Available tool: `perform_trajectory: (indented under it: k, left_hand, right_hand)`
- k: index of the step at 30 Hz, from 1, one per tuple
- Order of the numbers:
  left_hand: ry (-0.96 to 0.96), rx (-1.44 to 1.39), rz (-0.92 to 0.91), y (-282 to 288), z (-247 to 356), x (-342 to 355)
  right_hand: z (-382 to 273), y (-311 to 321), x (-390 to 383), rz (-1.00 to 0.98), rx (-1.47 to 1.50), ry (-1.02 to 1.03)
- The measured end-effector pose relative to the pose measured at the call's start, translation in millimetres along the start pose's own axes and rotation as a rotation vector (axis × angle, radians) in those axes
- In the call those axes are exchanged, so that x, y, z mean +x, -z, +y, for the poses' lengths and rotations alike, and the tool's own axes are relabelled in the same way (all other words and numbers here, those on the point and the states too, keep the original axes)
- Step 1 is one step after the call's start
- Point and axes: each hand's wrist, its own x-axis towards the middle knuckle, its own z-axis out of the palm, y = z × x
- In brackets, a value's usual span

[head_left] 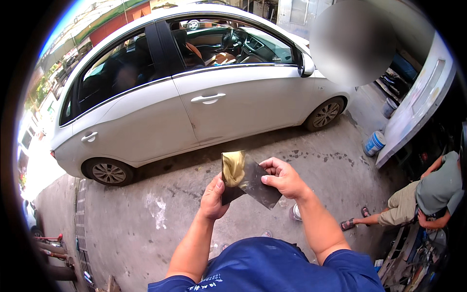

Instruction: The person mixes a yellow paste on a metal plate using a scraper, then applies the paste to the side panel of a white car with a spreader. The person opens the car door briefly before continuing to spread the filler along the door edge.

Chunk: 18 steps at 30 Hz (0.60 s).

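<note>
My left hand (214,197) grips a dark flat plate (230,194) upright at the lower centre of the view, with a thick lump of yellow paste (233,165) on its upper part. My right hand (279,177) pinches a second dark, squarish spreader (262,194) between thumb and fingers, tilted against the first plate and the paste. Both hands are in front of my body, over the concrete floor.
A white car (243,95) with a dented door stands ahead. On the right are a seated person (433,190), a blue-white bucket (373,143) and a white panel (413,97). A can (295,212) is by my right forearm. A drain grate (81,228) runs left.
</note>
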Motion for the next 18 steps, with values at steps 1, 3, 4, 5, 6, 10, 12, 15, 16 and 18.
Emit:
perform_trajectory:
  k: [1, 3, 4, 5, 6, 10, 12, 15, 16, 18]
  left_hand:
    - [0.044, 0.056, -0.04, 5, 4, -2]
    - [0.138, 0.144, -0.042, 7, 14, -3]
    - [0.198, 0.16, -0.045, 9, 20, -3]
    - [0.253, 0.175, -0.049, 9, 23, -2]
    - [0.251, 0.122, -0.033, 7, 24, -2]
    - [0.386, -0.593, -0.099, 22, 3, -19]
    - [0.382, -0.628, -0.168, 21, -1, -23]
    - [0.422, -0.612, -0.147, 20, -5, -23]
    - [0.437, -0.611, -0.133, 19, -6, -21]
    - [0.407, -0.635, -0.152, 21, -10, -22]
  right_hand:
    - [-16, 2, 4, -0.006, -0.057, 0.022]
    - [-44, 11, 4, -0.041, -0.246, 0.088]
    - [-62, 8, -3, -0.044, -0.428, 0.142]
    - [-78, 4, -9, -0.049, -0.615, 0.197]
    - [-85, -2, -13, -0.105, -0.793, 0.44]
    - [-75, -21, -20, -0.306, -0.92, 0.88]
    - [-50, -19, -15, -0.286, -0.868, 0.917]
    - [-25, -11, -5, -0.188, -0.864, 0.924]
    - [-21, -5, -1, -0.176, -0.898, 0.922]
    - [-17, 7, 5, -0.171, -1.001, 0.896]
